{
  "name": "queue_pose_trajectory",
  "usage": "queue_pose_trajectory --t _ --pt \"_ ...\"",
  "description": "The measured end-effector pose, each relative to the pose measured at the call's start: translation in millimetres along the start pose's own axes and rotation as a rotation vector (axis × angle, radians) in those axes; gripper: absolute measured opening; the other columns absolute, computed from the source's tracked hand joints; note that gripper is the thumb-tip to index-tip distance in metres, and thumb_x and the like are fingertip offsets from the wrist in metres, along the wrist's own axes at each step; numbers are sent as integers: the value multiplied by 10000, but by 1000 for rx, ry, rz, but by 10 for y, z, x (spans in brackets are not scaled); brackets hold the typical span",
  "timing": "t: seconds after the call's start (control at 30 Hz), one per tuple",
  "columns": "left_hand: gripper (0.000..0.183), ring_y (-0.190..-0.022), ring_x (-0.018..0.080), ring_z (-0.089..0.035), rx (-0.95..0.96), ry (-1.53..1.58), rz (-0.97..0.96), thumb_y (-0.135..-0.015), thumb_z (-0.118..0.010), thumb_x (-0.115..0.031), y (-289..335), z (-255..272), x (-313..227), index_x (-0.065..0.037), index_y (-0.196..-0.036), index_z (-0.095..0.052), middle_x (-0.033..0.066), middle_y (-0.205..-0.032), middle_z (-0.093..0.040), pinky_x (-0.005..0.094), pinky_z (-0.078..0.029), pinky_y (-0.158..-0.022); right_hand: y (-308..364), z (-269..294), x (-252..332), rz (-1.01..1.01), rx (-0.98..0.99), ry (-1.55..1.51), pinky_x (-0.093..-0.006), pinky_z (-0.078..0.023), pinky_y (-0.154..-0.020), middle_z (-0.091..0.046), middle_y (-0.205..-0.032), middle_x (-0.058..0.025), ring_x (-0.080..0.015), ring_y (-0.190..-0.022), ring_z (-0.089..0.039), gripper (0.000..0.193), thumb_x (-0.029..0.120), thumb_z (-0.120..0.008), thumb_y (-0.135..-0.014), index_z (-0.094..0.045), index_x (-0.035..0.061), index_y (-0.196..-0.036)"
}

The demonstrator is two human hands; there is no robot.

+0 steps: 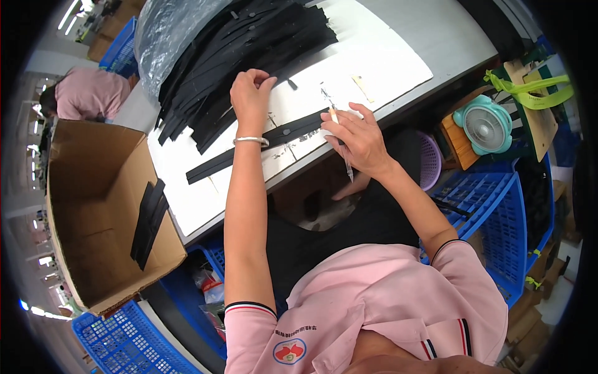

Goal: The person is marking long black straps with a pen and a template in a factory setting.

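My left hand [251, 96] is at the near edge of a heap of black fabric strips [249, 47], its fingers curled in toward the thumb. Whatever lies between those fingertips is hidden. In my right hand [361, 140] is a slim pen with a clear barrel [349, 168], one end pointing down past the table edge. A single long black strip [218, 163] lies across the white board [392, 56], passing under my left wrist and reaching the fingers of my right hand. A small round grey spot shows on it. Near the heap lies a small black piece [292, 84].
An open cardboard box [93, 187] with a few black strips stands at the table's left. Clear plastic sheeting [168, 37] bunches behind the heap. On the right are a teal fan [486, 126], a purple basket [430, 162] and blue crates [504, 218]. Another person [90, 93] bends over at far left.
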State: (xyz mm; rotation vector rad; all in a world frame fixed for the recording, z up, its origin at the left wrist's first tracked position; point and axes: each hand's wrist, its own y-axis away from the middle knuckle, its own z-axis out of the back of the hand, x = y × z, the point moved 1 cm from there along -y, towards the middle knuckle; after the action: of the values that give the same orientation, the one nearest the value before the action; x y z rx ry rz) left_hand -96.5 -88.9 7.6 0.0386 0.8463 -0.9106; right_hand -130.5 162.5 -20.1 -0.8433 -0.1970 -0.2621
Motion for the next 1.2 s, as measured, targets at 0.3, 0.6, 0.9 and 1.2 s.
queue_pose_trajectory --t 0.3,0.6,0.9,1.2 --pt "183 -987 300 -673 -36 49 -117 -933 -708 -113 487 229 -77 -25 -1092 -732 132 -1083 -704 394 -524 -876 -14 158 -297 -55 33 -50 -465 -403 -1128 -753 -1092 -40 -209 -1056 -717 321 89 -797 -856 -672 115 -1150" --pt "448 -1411 343 -496 45 -336 -227 -994 -682 -239 1682 486 30 -34 -1389 -626 168 -1439 -608 568 -241 -1216 28 227 -586 -113 -7 -5 -470 -365 -1148 -756 -1125 -50 -228 -1083 -712 348 57 -771 -889 -671 121 -1216" --pt "652 -1524 332 -340 -24 -436 18 -987 -700 -326 2120 719 131 -14 -1519 -488 155 -1611 -437 634 -112 -1220 123 143 -591 -121 -17 3 -463 -418 -1134 -762 -1181 -44 -219 -1121 -706 258 52 -717 -944 -712 94 -1199" --pt "598 -1509 305 -400 -83 -381 -9 -1007 -671 -320 2093 806 364 -61 -1520 -505 139 -1555 -522 629 -72 -1240 111 113 -552 -142 -41 30 -448 -446 -1119 -761 -1163 -44 -224 -1126 -700 253 25 -699 -952 -705 80 -1199"
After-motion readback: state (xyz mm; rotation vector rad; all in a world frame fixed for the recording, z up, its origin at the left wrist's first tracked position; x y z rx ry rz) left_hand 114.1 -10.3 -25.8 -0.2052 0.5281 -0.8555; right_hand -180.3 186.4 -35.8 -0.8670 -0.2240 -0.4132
